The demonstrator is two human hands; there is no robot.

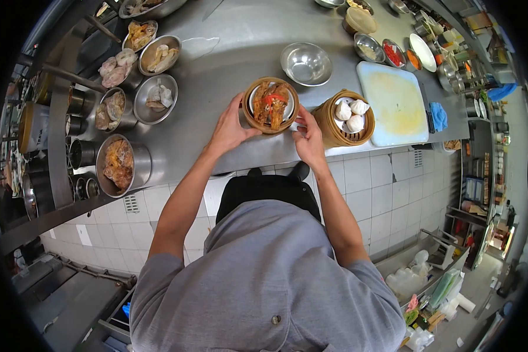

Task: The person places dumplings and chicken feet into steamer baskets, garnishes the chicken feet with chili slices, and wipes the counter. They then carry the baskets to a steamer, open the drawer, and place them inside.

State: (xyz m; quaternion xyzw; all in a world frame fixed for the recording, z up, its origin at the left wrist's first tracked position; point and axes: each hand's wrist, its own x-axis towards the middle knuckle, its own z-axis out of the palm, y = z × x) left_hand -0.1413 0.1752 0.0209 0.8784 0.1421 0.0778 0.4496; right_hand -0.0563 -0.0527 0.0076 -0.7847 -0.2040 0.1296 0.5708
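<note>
Both my hands hold a small round bamboo steamer [273, 131] over the front of the steel counter. Inside it, a white dish carries glossy brown pieces that look like braised chicken feet [263, 109], topped with red pepper strips [274, 98]. My left hand [229, 127] grips the left side, thumb along the near edge. On the right side, the bent fingers of my right hand [308, 138] press against the rim. Just right of that hand stands another bamboo steamer [330, 136], with three white dumplings [355, 122] on perforated paper.
An empty steel bowl [306, 63] sits behind the steamers. To the right lie a white cutting board [393, 102] and a blue cloth [438, 117]. Steel bowls of bagged food [118, 165] line the left side. Bowls of ingredients, including red pepper [392, 54], stand at the back right.
</note>
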